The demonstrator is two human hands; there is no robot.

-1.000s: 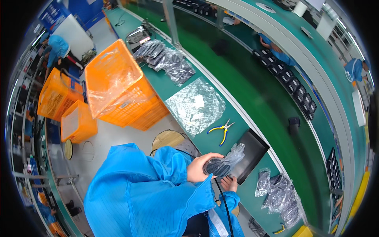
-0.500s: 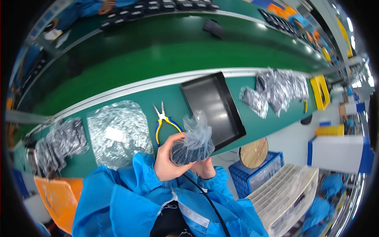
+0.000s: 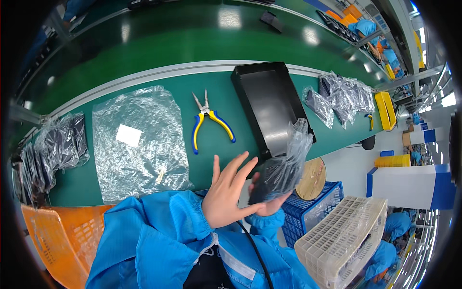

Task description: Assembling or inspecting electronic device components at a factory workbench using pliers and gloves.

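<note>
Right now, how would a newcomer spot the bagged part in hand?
On the green bench, find the black tray. At its near end, the right hand holds the bagged part: dark, in crinkled clear plastic, loose end toward the tray. The left pile and right pile are wrapped alike but lie on the bench; only this one is held.

Bagged dark item [image 3: 279,177] in right hand [image 3: 273,206], spread left hand [image 3: 226,197] beside it, pliers [image 3: 205,111] and black tray [image 3: 269,102] beyond.
</note>
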